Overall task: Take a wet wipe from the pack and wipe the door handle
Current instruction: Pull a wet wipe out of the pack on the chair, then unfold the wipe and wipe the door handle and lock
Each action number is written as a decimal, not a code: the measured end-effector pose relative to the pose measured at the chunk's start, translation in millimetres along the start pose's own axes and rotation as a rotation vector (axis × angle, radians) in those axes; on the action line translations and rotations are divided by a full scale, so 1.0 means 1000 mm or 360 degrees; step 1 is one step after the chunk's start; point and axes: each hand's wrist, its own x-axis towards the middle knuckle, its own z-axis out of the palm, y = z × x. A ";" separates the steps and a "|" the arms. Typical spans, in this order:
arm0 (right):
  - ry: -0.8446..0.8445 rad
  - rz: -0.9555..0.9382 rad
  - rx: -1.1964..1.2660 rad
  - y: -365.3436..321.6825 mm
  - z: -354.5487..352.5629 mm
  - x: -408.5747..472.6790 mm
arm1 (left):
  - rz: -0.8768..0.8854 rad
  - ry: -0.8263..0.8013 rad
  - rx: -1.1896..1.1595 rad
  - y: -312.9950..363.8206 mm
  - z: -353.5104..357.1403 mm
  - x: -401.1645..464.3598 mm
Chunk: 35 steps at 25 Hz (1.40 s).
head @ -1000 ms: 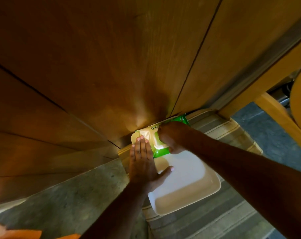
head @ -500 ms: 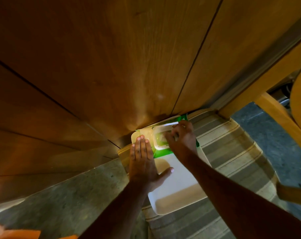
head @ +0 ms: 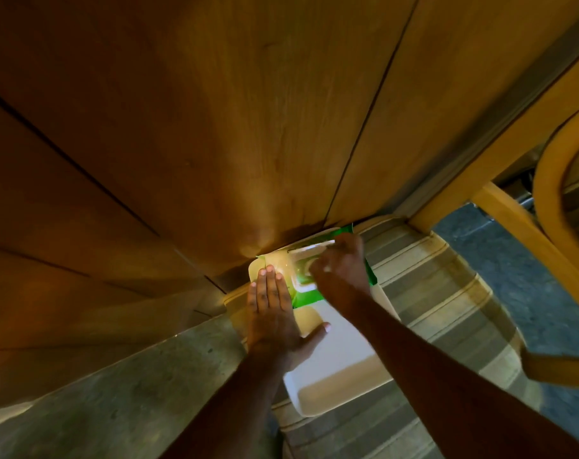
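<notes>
A green and white wet wipe pack (head: 306, 299) lies at the far end of a white tray (head: 342, 376), close against the wooden door (head: 215, 127). My left hand (head: 271, 313) lies flat on the pack's left end, fingers straight and together. The pack's white lid (head: 309, 250) is flipped up. My right hand (head: 341, 273) is curled over the opening, with its fingertips on the lid's right edge. The hand hides the opening, so I see no wipe. No door handle is in view.
The tray rests on a striped cushion (head: 447, 293). A wooden chair frame (head: 530, 233) stands to the right, with a curved armrest (head: 553, 180) beyond it. Grey floor (head: 115, 392) shows at the lower left.
My right hand moved from gripping over the closed lid to its right side. The lid is now flipped up. My left hand has stayed flat on the pack.
</notes>
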 end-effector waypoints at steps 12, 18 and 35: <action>0.0534 0.0587 0.1892 -0.177 -0.184 -0.079 | 0.0184 0.0069 -0.1528 -0.010 -0.240 -0.130; 0.0015 0.0086 0.2148 -0.432 -0.256 -0.135 | 0.0056 0.0999 -0.2293 -0.077 -0.482 -0.271; -0.0438 0.0133 0.2353 -0.705 -0.341 -0.206 | 0.0200 0.1281 -0.3168 -0.304 -0.647 -0.453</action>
